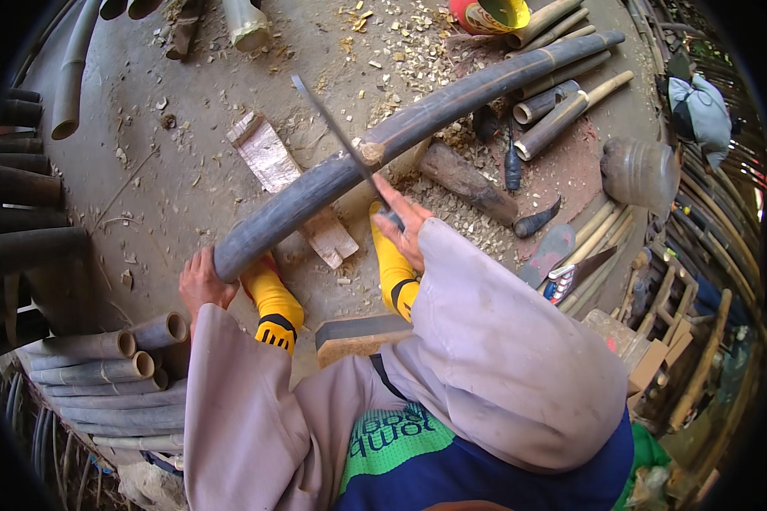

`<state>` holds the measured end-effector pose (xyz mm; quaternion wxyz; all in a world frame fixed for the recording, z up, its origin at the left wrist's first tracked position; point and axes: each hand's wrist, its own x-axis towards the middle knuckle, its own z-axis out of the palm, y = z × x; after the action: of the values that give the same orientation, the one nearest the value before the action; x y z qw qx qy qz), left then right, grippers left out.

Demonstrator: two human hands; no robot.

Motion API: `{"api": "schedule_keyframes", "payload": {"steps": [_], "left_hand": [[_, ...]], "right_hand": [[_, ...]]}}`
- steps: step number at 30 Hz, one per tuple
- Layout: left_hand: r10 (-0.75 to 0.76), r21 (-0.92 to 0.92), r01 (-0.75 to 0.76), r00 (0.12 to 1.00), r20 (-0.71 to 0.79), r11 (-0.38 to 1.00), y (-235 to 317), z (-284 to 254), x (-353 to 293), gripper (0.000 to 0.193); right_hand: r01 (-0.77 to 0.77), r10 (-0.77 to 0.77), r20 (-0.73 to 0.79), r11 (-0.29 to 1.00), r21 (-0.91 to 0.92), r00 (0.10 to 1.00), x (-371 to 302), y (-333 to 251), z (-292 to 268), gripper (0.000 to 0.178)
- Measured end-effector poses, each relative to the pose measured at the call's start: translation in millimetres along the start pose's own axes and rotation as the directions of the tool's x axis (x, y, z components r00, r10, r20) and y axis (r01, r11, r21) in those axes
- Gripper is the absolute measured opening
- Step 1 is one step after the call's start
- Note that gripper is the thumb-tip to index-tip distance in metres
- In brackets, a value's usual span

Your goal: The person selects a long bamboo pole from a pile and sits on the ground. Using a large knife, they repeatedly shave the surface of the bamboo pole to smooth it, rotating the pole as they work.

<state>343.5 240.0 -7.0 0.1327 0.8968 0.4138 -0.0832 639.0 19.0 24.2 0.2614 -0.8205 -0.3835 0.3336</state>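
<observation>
A long dark bamboo pole (302,198) runs slantwise from near my left knee to the far right. My left hand (204,281) grips its near end, the fingers wrapped around the side. In my right hand (407,223) is the handle of a machete (334,126), mostly covered by the fingers. Its long blade crosses over the pole, pointing away and to the left. Beside the blade, a pale, freshly cut patch (371,152) shows at a joint of the pole. Whether the edge touches the bamboo, I cannot tell.
Wood chips litter the floor (187,162). Under the pole lies a flat wooden board (268,157). A short log (469,180) and a sheathed-looking dark curved tool (537,218) lie to the right. Cut bamboo lengths (102,370) are stacked at left; a plastic jug (639,173) stands right.
</observation>
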Motion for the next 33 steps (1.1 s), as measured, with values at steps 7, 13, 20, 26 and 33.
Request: {"api": "schedule_keyframes", "payload": {"steps": [7, 13, 20, 26, 33], "left_hand": [[-0.018, -0.197, 0.106, 0.915, 0.402, 0.975, -15, -19, 27, 0.063], [0.032, -0.254, 0.099, 0.884, 0.465, 0.962, -23, -14, 36, 0.070], [0.045, -0.288, 0.113, 0.871, 0.490, 0.951, -17, -20, 37, 0.071], [0.058, -0.312, 0.096, 0.892, 0.449, 0.945, -17, -16, 39, 0.070], [0.070, 0.052, -0.062, 0.982, -0.174, 0.997, -6, 20, -8, 0.066]], "right_hand": [[0.273, -0.300, -0.032, 0.904, -0.329, 0.953, -9, 21, 33, 0.074], [0.156, -0.165, 0.022, 0.872, -0.464, 0.986, 0, 25, 20, 0.074], [0.361, -0.360, 0.132, 0.700, -0.617, 0.924, 3, 31, 19, 0.064], [0.044, -0.054, -0.145, 0.996, -0.072, 0.988, 21, 10, -13, 0.067], [-0.027, 0.030, 0.023, 0.992, -0.121, 0.999, 20, 21, -7, 0.067]]}}
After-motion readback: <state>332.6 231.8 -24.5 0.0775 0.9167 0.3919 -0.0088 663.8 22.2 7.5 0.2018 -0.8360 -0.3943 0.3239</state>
